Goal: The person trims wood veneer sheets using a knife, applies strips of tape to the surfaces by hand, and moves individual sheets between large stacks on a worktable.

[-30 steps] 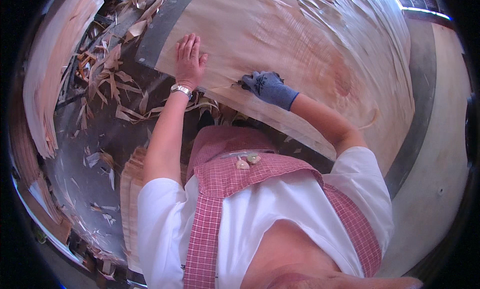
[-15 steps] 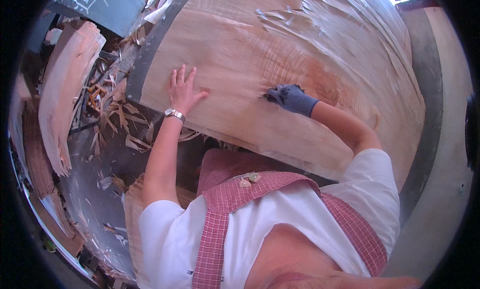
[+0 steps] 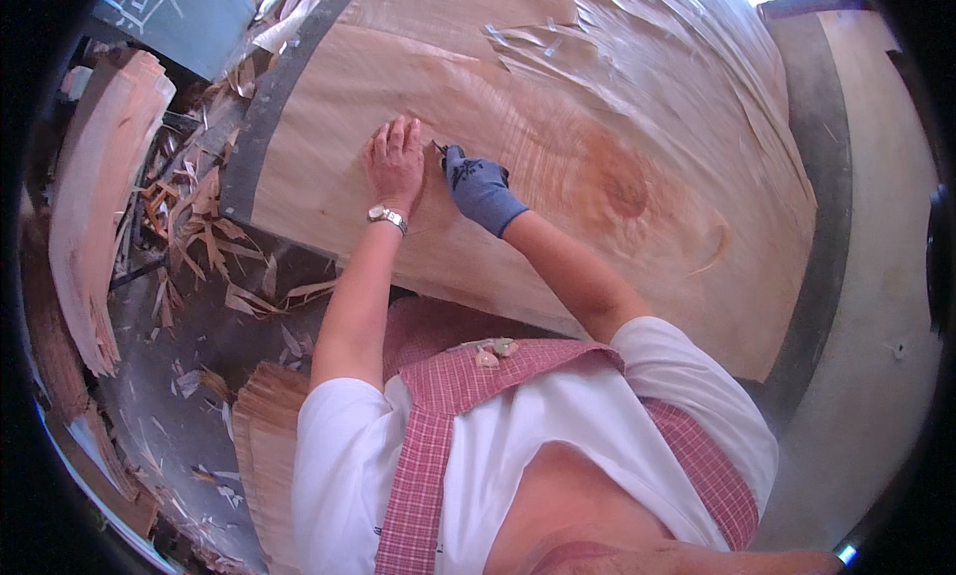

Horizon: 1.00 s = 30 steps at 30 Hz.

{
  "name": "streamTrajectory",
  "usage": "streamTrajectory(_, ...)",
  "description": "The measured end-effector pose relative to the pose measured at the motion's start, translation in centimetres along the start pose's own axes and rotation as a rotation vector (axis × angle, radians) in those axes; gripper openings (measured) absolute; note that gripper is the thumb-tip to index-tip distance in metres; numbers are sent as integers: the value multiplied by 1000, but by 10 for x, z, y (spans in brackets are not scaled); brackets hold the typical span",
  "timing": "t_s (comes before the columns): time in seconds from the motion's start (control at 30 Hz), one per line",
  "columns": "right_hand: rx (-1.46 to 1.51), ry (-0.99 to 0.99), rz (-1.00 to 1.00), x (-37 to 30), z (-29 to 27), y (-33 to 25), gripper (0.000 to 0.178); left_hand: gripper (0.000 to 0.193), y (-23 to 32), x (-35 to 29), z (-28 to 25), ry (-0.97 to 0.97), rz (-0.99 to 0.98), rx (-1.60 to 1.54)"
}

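A large sheet of pale wood veneer (image 3: 319, 127) with rippled grain and a brownish knot (image 3: 625, 189) lies in front of me. My bare left hand (image 3: 396, 165), with a wristwatch (image 3: 387, 218) on the wrist, rests flat on the sheet, fingers stretched out and close together. Just to its right, my right hand (image 3: 480, 189) wears a blue-grey glove with dark finger patches. Its fingers are closed on a small dark tool (image 3: 439, 149) whose thin tip points toward the left hand. The glove hides most of this tool, so I cannot tell its kind.
Wrinkled veneer (image 3: 687, 67) with small tape pieces covers the far right. A dark border (image 3: 827, 217) edges the work surface. Stacked veneer strips (image 3: 105, 197) stand at the left, above wood scraps (image 3: 204, 227) on the floor. A grey-blue panel (image 3: 184, 17) is at the far left.
My right hand has moved left across the veneer, up beside the left hand. My left hand has shifted slightly right, its spread fingers drawn together. The view has shifted a little.
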State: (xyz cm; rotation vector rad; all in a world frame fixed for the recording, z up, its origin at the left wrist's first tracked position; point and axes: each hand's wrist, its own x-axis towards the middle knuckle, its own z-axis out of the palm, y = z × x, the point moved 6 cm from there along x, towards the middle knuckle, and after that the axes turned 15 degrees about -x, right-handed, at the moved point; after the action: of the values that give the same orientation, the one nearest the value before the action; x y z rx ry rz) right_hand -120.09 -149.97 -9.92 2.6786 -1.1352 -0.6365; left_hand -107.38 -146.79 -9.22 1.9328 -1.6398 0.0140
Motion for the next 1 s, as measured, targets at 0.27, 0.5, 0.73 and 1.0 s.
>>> streamTrajectory(0.27,226,-142,32,-131,21,11,26,45,-5,-4,-9,-5,-23,-16)
streamTrajectory(0.5,269,264,-41,-100,-16,54,19,50,-13,-2,-10,-10,-54,-37)
streamTrajectory(0.73,81,288,-414,42,-38,54,15,79,19,19,-32,-308,-166,-92)
streamTrajectory(1.0,131,85,-295,21,-4,180,26,87,13,17,-29,-425,-306,-65)
